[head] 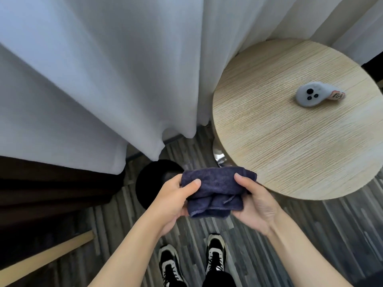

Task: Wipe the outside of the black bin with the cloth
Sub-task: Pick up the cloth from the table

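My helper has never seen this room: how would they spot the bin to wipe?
Find the round wooden table beside the white curtain. On the striped floor left of it, under the curtain's hem, stands the black bin, round, the only all-black thing there.

From my feed I see white curtains (99, 75) hanging in soft folds across the top and left, bright with daylight behind them, their hems just above the floor (310, 235). The floor is laid in narrow grey and dark striped planks. To the right stands a round worktop (279, 152) of pale wood grain with a shiny metal leg (219, 158) under its edge. At the left sits dark brown furniture (51, 193), with a light wooden strip (47, 257) below it.
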